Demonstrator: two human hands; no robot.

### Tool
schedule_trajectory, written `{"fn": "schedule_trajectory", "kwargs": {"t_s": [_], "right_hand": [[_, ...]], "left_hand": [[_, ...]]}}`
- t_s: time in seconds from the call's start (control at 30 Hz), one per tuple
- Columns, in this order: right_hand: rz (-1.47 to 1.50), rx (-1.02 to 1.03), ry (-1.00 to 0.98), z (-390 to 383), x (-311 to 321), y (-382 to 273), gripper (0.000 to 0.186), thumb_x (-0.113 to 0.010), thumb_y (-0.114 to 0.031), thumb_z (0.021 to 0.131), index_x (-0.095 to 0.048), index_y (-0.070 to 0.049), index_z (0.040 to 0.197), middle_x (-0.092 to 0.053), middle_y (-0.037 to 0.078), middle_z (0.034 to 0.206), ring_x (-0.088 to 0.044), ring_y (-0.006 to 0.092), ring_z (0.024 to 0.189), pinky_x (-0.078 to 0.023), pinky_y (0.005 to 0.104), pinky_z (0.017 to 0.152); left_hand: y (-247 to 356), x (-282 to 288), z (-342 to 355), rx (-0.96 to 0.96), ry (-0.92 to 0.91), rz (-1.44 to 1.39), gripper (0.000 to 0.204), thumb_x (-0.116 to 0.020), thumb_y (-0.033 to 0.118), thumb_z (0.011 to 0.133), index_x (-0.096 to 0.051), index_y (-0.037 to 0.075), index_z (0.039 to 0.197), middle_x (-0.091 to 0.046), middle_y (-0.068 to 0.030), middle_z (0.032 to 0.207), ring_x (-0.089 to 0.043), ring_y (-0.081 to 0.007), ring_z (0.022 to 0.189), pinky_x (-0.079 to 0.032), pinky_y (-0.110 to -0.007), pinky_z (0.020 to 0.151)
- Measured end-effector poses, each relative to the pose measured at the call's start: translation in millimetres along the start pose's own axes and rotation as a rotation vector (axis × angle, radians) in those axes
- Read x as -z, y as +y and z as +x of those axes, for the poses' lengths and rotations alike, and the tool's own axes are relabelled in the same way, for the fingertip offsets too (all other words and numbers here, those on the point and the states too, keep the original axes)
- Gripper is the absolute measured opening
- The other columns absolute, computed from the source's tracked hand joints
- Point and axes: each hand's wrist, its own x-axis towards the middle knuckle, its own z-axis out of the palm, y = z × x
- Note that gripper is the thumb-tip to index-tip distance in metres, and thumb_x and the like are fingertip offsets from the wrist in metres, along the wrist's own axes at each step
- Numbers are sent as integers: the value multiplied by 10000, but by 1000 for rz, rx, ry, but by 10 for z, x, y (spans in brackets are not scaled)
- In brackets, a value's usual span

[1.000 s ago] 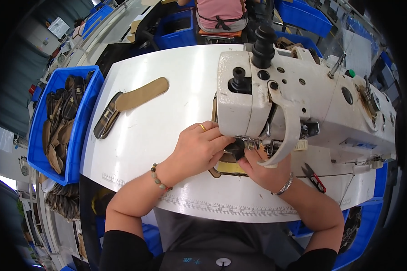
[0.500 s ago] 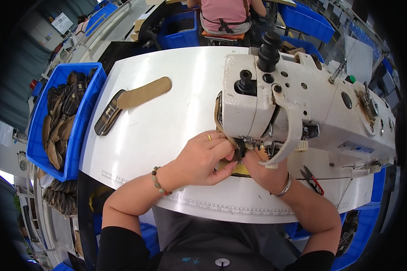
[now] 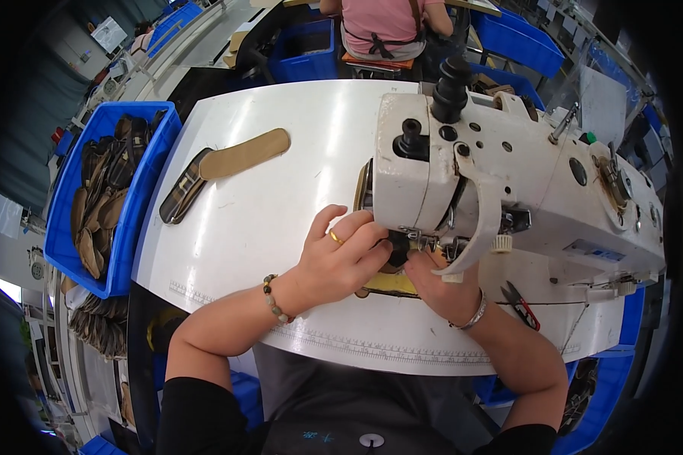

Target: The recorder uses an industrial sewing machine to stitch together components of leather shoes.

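A white sewing machine (image 3: 501,174) stands over the work, and a brown-edged, curved fabric piece (image 3: 363,186) runs beneath its head, partly hidden. My left hand (image 3: 345,250) is closed at the near end of this piece, its fingertips pressing on dark material beside the needle area. On the other side of the needle area, my right hand (image 3: 446,287) pinches the work; the white guard covers part of its fingers. Below the fingers shows a yellow plate (image 3: 391,284). Farther left lie a tan sole-shaped piece (image 3: 244,154) and a plaid padded piece (image 3: 184,189), overlapping.
A blue bin (image 3: 133,258) full of similar pieces stands left of the white table (image 3: 228,235). Red-handled thread snips (image 3: 521,305) lie right of my right hand. A ruler strip (image 3: 372,349) follows the front edge. A person in pink (image 3: 379,26) sits beyond the table.
My left hand has shifted slightly up and its index finger has lifted and bent. The fabric piece has moved a little under the machine head. My right hand stays nearly in place.
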Motion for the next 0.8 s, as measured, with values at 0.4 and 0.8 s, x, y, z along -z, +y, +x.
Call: {"fn": "schedule_trajectory", "kwargs": {"t_s": [0.4, 0.8], "right_hand": [[-48, 73, -40, -55, -111, -2, 219, -731, -69, 711, -516, -111, 694, -522, 32, 699, -554, 193, 566, -453, 350, 522], [-127, 93, 24, -59, -90, 12, 178, -717, -75, 699, -543, -107, 691, -537, 25, 678, -568, 185, 580, -472, 361, 557]], "left_hand": [[-41, -174, -53, 103, -138, -252, 215, -737, 125, 581, -654, 111, 780, -526, 13, 732, -545, -169, 729, -407, -382, 812], [-164, -164, 9, -2, -127, -369, 303, -782, 173, 553, -685, 125, 836, -567, 17, 798, -549, -183, 764, -429, -369, 837]]}}
